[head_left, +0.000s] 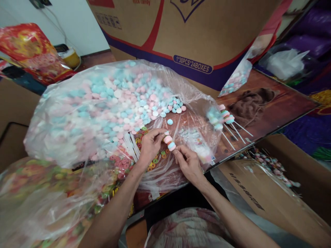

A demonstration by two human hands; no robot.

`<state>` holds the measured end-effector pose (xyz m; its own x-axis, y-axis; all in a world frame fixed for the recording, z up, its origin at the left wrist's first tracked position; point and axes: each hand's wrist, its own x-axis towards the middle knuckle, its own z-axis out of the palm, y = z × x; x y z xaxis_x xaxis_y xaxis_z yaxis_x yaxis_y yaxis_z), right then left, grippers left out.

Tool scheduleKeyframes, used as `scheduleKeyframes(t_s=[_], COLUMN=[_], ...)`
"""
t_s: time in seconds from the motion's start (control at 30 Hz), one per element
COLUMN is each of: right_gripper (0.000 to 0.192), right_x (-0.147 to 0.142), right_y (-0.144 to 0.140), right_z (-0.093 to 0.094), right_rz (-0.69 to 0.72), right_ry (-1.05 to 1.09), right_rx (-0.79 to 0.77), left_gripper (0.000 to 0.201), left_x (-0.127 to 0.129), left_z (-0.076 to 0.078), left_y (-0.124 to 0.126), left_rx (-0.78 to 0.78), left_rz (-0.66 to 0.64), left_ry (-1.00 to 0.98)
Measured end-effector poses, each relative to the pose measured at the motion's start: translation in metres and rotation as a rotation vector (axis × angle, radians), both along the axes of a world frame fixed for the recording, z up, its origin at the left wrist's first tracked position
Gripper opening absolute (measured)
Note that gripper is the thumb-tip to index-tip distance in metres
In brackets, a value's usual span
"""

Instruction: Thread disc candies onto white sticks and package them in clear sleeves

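Observation:
A candy skewer [169,142] of pink, white and blue marshmallow pieces with gummy rings between them is held over the table. My left hand [152,144] pinches its upper end beside a white piece. Closed on the lower end is my right hand [188,162], whose fingertips hide any stick there. White sticks [131,146] lie bundled by my left wrist. Red gummy rings [122,164] and multicoloured gummy rings [163,154] are scattered near my hands. One blue candy [170,122] sits apart, in front of a large clear bag of pastel candies [103,103].
Several candy skewers [228,117] with white sticks lie at the table's right, near a brown cloth [254,103]. Behind the bag stands a big carton [155,31]. An open box [258,186] with wrapped skewers is lower right. A bag of gummy rings [51,199] fills the lower left.

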<state>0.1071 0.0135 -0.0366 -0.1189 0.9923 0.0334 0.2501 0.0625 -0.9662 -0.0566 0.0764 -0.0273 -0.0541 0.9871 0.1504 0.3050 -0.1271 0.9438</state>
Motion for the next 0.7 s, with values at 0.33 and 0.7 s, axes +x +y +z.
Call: scheduleKeyframes(t_s=[0.33, 0.7], right_gripper=[0.023, 0.023], right_x=[-0.002, -0.010], right_y=[-0.001, 0.007], right_z=[0.002, 0.001], right_rz=[-0.057, -0.150], right_ry=[-0.032, -0.063], right_rx=[-0.005, 0.027], left_gripper=[0.020, 0.032], left_x=[0.005, 0.005], left_z=[-0.009, -0.018], left_y=[-0.006, -0.006], left_rx=[-0.090, -0.178], left_rz=[0.022, 0.036], left_ry=[-0.080, -0.098])
